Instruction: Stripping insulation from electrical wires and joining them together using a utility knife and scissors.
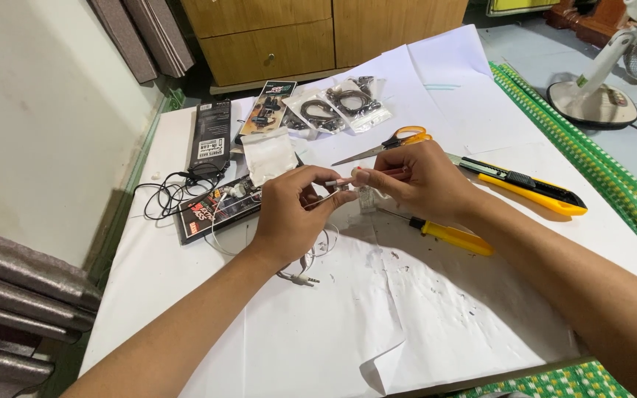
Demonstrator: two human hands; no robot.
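Left to right: black coiled earphone cable (175,193) lies unused. Left hand (289,217) pinches thin white wire (317,247), plug (305,279) dangling. Right hand (422,180) pinches a slim pink-tipped tool (352,180) at its end. Yellow-handled screwdriver (451,236) and yellow utility knife (528,186) rest aside. Work appears mid-way.

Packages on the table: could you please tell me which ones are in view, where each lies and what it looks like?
Black box: far left, long, narrow, white label patch.
Carded pack: right of it, black and orange, rectangular.
Clear bags: far middle, dark cables inside.
White pouch: above the left hand, small, squarish.
Flat black pack: left of that hand, red and white print.
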